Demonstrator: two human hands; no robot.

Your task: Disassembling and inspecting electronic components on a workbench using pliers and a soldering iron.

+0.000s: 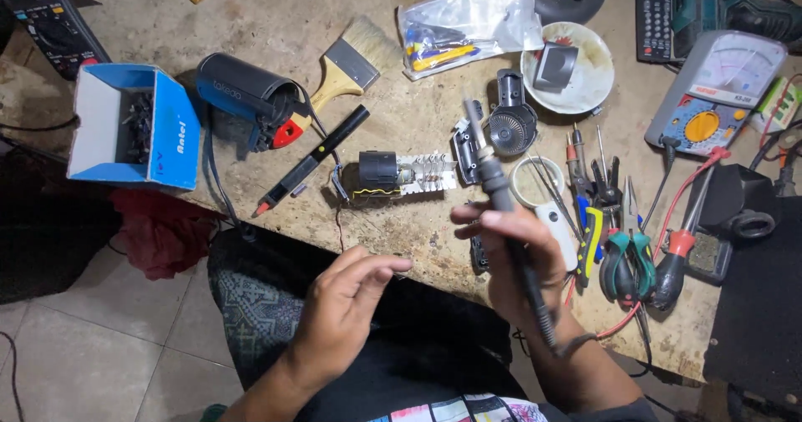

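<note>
My right hand grips a dark soldering iron, its thin tip pointing up and away over the bench. My left hand hovers over my lap at the bench edge, fingers loosely apart, and seems to hold nothing. Just beyond the left hand lies a heating element assembly with a black motor and a white coil frame, apart from both hands. A black fan housing lies behind the iron's tip.
A blue box of screws stands at the left, beside a dark cylindrical casing, a paintbrush and a black pen-like tool. Pliers and screwdrivers, a multimeter, a white bowl and a plastic bag crowd the right.
</note>
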